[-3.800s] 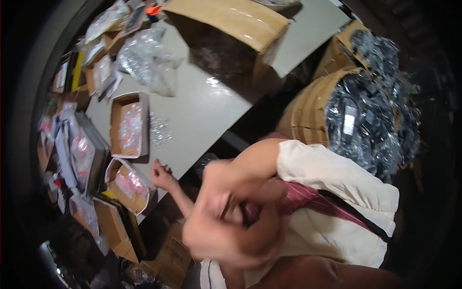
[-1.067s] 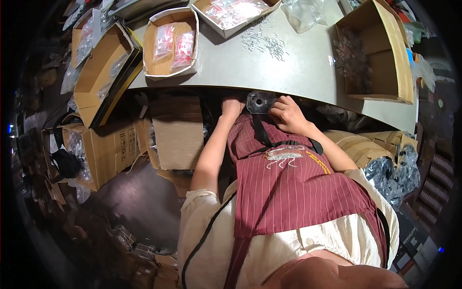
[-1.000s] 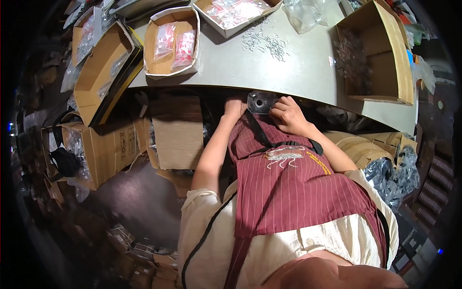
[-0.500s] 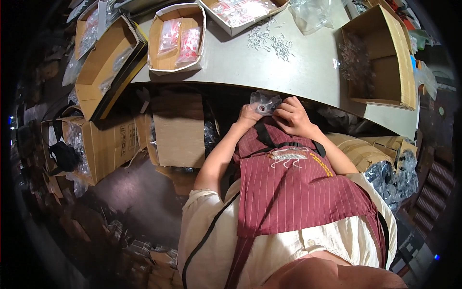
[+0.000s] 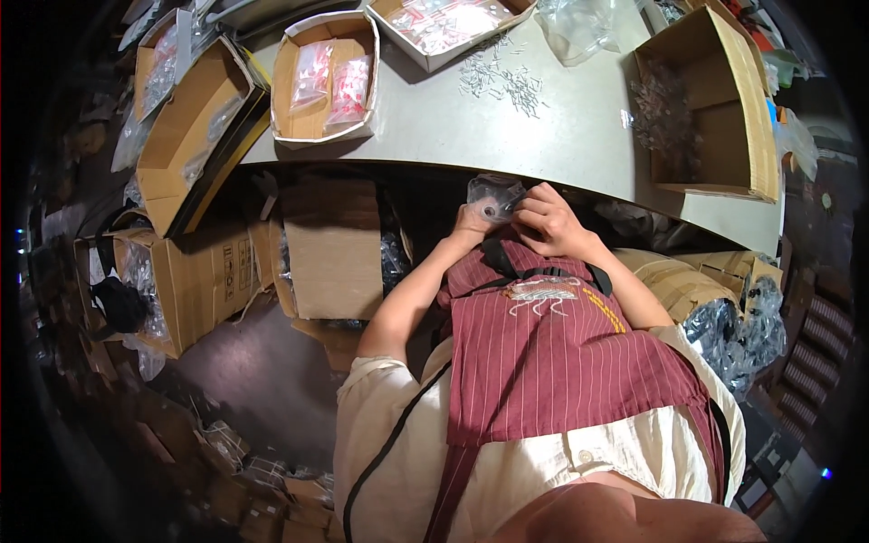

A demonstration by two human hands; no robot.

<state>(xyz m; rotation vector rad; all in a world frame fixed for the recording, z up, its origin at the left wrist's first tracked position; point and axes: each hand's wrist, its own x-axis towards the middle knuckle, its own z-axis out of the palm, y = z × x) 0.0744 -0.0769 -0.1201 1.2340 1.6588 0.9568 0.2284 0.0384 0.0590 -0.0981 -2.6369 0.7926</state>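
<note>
Just below the table's front edge, my two hands hold a small clear plastic bag [image 5: 485, 188] between them. A small dark ring-shaped part shows through the plastic near my left fingers. My left hand [image 5: 472, 222] is closed on the bag's left side. My right hand [image 5: 550, 223] pinches its right edge with bent fingers; the fingertips are partly hidden. Farther off on the table lies a loose scatter of small metal pins or screws [image 5: 518, 88].
On the grey table [image 5: 434, 122] stand a carton with red-printed packets [image 5: 282, 101], a tray of small packets [image 5: 433, 56] and an open cardboard box [image 5: 729, 136] at right. A plastic bag [image 5: 579, 32] lies at the back. More cartons [image 5: 333, 249] stand below the table.
Both hands keep hold of the plastic bag, which has turned slightly and stands a bit more open. The table items appear shifted slightly left in the view.
</note>
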